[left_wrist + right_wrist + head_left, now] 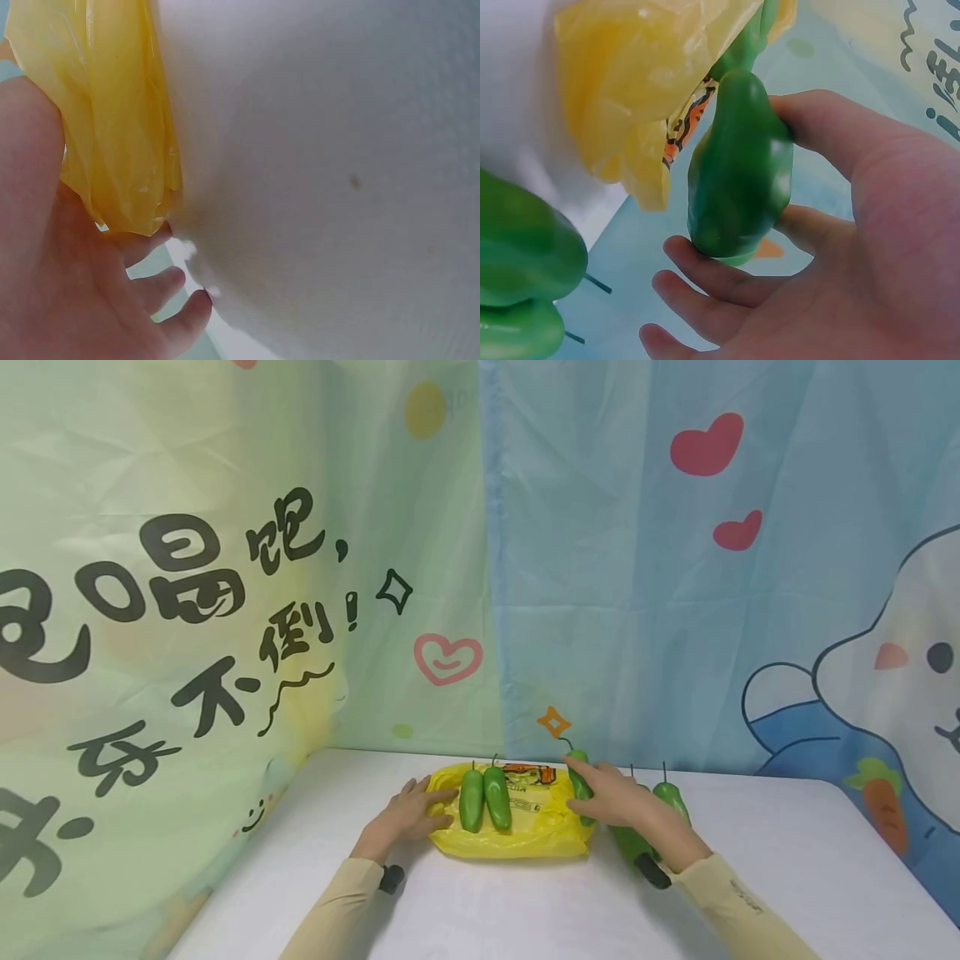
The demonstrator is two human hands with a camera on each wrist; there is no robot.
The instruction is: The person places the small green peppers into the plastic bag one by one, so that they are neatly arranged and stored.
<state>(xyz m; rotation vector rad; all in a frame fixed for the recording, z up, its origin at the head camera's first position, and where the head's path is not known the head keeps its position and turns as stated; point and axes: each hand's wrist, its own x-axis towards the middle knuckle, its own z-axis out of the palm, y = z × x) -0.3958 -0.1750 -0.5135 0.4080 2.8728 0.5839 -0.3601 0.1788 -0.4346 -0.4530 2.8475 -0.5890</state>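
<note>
Two beige sleeves (330, 897) are sitting closest to the camera, both getting cut off by the bottom of the head view. The left hand (408, 810) is spreading its fingers at the left edge of a crumpled yellow plastic bag (513, 846), which is lying on the white counter (772, 860). The right hand (611, 795) is pinching a long green pepper (578, 768) between thumb and fingers, holding it tilted, stem up, at the bag's right edge. Two bag-top peppers (471, 802) are resting side by side nearer the left hand.

Room-wise, the counter is stretching out in front of the bag and on to the right, until its edge is slanting off. At the back it's running up to a printed cloth backdrop (570, 527), so things are getting tighter there.

Now the murky bits: the right forearm is covering much of two spare peppers (672, 797) beside the bag. I can't tell whether the pinched one is touching the plastic. The left wrist view isn't showing the fingertips' contact clearly, and the bag's orange-and-black print (528, 774) is partly hiding in folds.
</note>
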